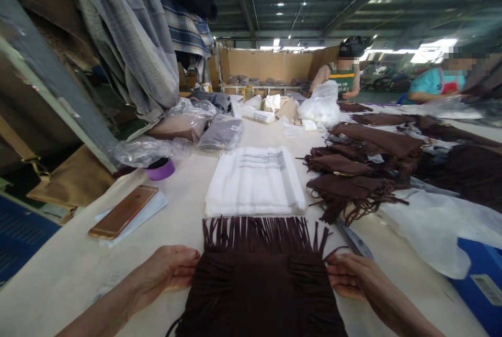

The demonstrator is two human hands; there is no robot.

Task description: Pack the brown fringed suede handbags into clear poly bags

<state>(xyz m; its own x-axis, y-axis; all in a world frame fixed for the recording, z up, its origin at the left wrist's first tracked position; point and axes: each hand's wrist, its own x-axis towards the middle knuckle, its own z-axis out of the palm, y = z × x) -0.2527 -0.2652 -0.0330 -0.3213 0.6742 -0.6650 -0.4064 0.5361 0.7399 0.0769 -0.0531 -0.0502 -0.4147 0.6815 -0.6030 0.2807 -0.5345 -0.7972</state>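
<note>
A dark brown fringed cloth piece (264,290) lies folded at the front of the table, its strands spread away from me along the far edge. My left hand (172,270) grips its left side, fingers closed at the edge. On the other side, my right hand (349,276) is closed at the right edge, with a thin brown strand by the thumb. Just beyond the fringe sits a stack of white plastic bags (254,182) with printed lines. More brown fringed pieces (349,169) are heaped to the right.
A phone (123,212) lies on pale blue paper at left, near a purple tape roll (160,169). Bagged garments (221,132) sit behind. Scissors (355,240), clear plastic (431,227) and a blue box (478,279) are at right. Two people work farther back.
</note>
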